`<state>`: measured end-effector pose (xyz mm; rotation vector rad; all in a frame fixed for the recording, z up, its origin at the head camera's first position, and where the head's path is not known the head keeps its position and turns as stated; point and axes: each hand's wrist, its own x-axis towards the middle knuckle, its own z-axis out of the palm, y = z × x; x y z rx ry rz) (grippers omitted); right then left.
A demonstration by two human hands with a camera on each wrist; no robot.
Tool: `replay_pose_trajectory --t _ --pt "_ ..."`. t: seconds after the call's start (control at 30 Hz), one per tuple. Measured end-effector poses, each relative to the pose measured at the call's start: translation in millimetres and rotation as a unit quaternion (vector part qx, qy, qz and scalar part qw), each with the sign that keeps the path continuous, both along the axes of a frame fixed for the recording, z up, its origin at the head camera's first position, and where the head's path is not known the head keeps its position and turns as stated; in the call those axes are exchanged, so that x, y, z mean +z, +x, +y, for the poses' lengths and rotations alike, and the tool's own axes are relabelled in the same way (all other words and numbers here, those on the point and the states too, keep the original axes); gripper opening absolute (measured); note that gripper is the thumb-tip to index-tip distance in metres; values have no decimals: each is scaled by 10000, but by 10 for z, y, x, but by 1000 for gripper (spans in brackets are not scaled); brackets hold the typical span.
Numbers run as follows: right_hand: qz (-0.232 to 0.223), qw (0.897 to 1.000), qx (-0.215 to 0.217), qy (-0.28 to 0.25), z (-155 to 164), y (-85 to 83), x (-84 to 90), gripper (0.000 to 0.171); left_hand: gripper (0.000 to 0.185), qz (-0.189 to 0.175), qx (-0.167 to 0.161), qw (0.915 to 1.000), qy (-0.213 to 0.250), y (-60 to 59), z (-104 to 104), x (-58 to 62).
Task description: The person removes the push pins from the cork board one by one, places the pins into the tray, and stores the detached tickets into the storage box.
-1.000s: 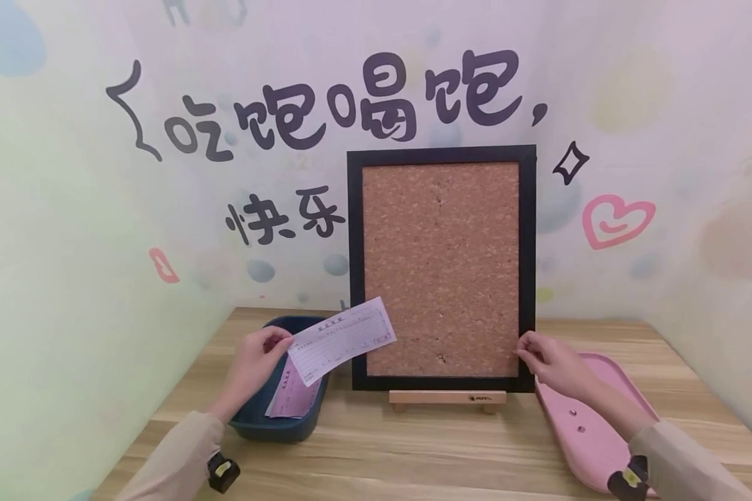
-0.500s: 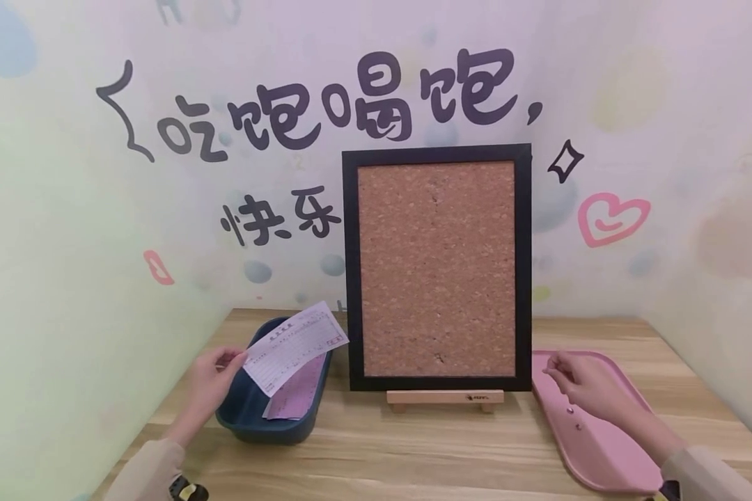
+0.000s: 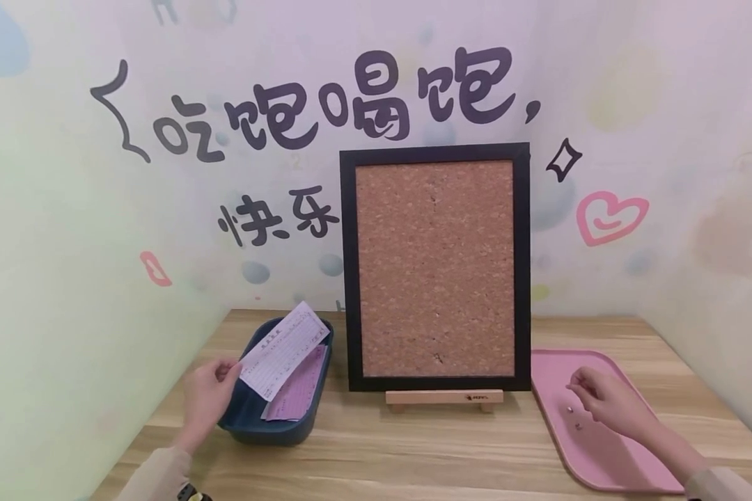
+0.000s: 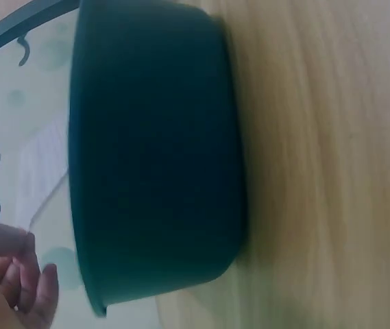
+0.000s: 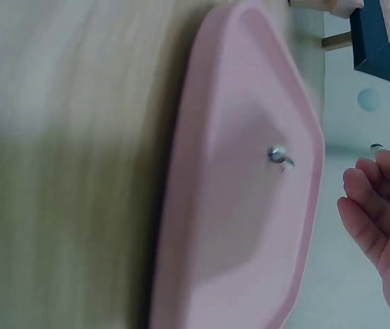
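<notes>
Over the dark blue bin point(image 3: 228, 423) my left hand point(image 3: 208, 391) pinches a printed white paper slip point(image 3: 282, 351) by its lower left corner. A purple printed slip point(image 3: 297, 390) lies in the bin beneath it. In the left wrist view the left hand point(image 4: 16, 274) shows beyond the bin's rim. My right hand point(image 3: 611, 400) is above the pink tray point(image 3: 601, 473), thumb and forefinger pinched together. Between those fingertips the right wrist view shows a small silvery thumbtack point(image 5: 376, 148). Two more shiny tacks point(image 5: 277, 153) lie on the tray.
A black-framed cork board point(image 3: 435, 271) stands upright on a small wooden easel point(image 3: 445, 397) between bin and tray. All rest on a wood-grain table point(image 3: 426, 459). Behind it is a pale wall point(image 3: 633, 125) with printed characters.
My left hand has drawn the slip left, from overlapping the board to over the bin. My right hand has moved away from the board's right edge, rightward over the tray.
</notes>
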<state>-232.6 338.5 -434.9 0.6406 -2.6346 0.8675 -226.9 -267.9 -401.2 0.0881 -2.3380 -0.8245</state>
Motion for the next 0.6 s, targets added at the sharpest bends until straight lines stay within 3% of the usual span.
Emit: replay_pose_trajectory --t 0.27,0.53,0.6 --pt "-543 9983 72 209 103 73 -107 7 9 -51 392 9992 94 -12 92 -109" --pt "-323 9970 -320 632 176 99 -251 10 11 27 419 9991 -85 9 206 -166" --pt "-497 9961 -356 640 200 106 -272 9 10 38 435 9989 -139 12 230 -183"
